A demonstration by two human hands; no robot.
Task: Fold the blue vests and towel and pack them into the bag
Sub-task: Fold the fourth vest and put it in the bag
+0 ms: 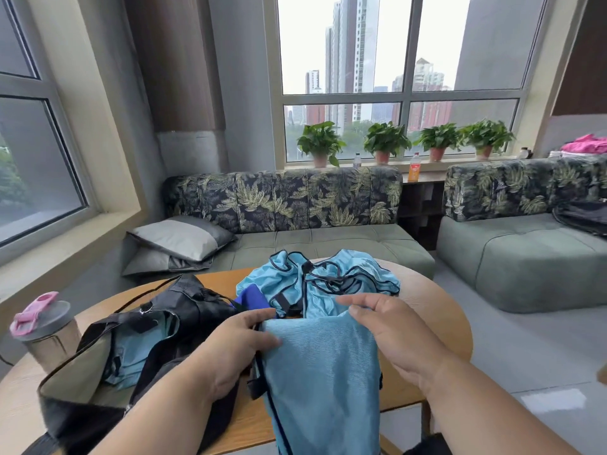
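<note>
While both forearms reach in from the lower edge, the left hand (236, 339) lies palm-down on the top left corner of the blue vest (323, 372), thumb and fingers pinching its dark-trimmed edge. The right hand (391, 333) sits at the top right corner, fingers curled over the fabric; whether they actually clamp it I cannot tell. This vest hangs over the near edge of the round wooden table (437, 310). Crumpled vests (315, 284) lie just beyond, a darker blue towel (251, 298) beside them. The black bag (141, 349) lies open at left with light blue cloth inside.
</note>
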